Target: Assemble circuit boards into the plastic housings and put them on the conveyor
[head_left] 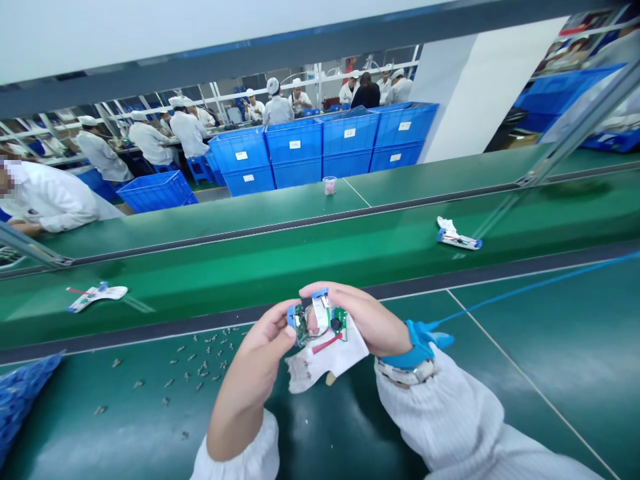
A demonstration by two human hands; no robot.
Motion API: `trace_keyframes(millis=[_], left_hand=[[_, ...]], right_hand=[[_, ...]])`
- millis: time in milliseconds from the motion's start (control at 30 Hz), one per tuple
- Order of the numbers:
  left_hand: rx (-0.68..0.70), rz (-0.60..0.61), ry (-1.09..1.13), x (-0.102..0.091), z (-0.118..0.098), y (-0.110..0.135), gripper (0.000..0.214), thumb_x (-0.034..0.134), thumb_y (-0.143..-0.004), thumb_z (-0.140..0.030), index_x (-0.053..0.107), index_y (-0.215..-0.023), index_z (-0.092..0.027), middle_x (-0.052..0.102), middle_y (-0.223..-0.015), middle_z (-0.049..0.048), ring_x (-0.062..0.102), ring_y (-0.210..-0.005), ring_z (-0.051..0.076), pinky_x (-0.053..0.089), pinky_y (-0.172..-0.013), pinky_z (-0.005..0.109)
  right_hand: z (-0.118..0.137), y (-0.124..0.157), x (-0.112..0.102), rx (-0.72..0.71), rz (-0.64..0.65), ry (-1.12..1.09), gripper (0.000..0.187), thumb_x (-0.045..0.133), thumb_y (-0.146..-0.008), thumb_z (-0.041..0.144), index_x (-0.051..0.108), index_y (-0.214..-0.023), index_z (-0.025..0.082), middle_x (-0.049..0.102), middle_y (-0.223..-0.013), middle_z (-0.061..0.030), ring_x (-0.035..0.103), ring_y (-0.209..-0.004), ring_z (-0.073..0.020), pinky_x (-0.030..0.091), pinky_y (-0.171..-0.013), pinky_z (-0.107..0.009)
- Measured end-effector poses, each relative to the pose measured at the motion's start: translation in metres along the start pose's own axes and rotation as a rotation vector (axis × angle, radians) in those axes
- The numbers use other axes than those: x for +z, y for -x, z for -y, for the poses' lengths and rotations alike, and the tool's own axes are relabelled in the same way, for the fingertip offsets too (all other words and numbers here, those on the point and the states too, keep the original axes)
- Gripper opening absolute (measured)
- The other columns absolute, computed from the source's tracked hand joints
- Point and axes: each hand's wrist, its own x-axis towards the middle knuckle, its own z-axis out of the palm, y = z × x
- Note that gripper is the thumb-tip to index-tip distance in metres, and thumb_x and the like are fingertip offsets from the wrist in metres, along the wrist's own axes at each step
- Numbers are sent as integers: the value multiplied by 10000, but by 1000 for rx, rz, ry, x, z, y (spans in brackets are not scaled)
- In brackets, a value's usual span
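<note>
A green conveyor belt (320,277) runs crosswise ahead of the person, carrying two white-wrapped assemblies (457,233). Nearer than the belt, a green bench mat (75,427) holds scattered small metal parts (200,367). Just short of the belt, the left hand (265,340) and right hand (357,317) both grasp a small green circuit board assembly (320,323), working on it, with a white wrap (325,363) hanging beneath. The hands cover part of the board, so its connections are hard to make out.
</note>
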Motion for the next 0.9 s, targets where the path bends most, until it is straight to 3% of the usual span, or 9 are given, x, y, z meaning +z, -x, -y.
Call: trace_keyframes(millis=[67,233,333,433,567,733,800,900], left_hand=[[-53,50,29,5,-1,-1,401,685,-757,-393,589,-1067,-158,646,-1011,92,604,-909,207,457,-708,258],[-141,-22,21,14,2,4,421,651,-771,-446,512,-1089,-207,624,-1031,45,591,-744,129,450,-645,223],[-161,-72,-55,15,6,5,404,570,-828,-440,452,-1167,-255,611,-1065,30,587,-703,121,433,-603,217],[-83,-56,-227,13,10,6,314,460,-901,-377,430,-1192,-263,592,-1099,33,586,-806,139,423,-659,224],[33,-46,-474,9,11,7,295,394,-932,-336,407,-1213,-246,570,-1114,51,547,-924,167,404,-773,257],[75,-130,-666,12,5,12,323,440,-905,-293,416,-1223,-246,591,-1093,40,568,-785,146,395,-708,255],[102,-131,-711,14,3,13,316,461,-893,-291,441,-1206,-250,614,-1013,24,551,-689,133,389,-655,249],[121,-112,-761,17,1,14,294,441,-901,-299,451,-1191,-245,620,-932,15,522,-625,128,381,-615,250]], right_hand=[[0,-1,0,48,-16,-138,339,541,-775,371,587,-1018,138,631,-660,-11,592,-602,-141,451,-582,-266],[-3,-6,-3,96,-60,-182,366,540,-757,357,568,-1056,147,629,-642,-16,579,-565,-140,435,-543,-265],[-5,-8,-9,43,-144,51,356,548,-752,320,585,-1068,161,635,-747,-20,578,-641,-129,442,-592,-260],[-3,-6,-15,-116,-226,378,362,572,-747,289,602,-1091,179,636,-971,-49,592,-852,-159,469,-744,-301],[7,4,-16,-270,-102,631,229,532,-779,249,672,-948,186,608,-1123,-95,552,-1082,-224,440,-907,-398],[13,16,-11,-388,17,875,205,508,-830,234,702,-877,187,547,-1253,-129,423,-1261,-264,356,-1012,-490],[13,16,-9,-449,76,878,214,486,-863,244,690,-824,189,576,-1219,-115,421,-1267,-247,338,-1036,-489],[11,12,-7,-523,125,786,241,485,-884,250,631,-701,190,655,-1004,-69,521,-1155,-198,327,-1065,-457]])
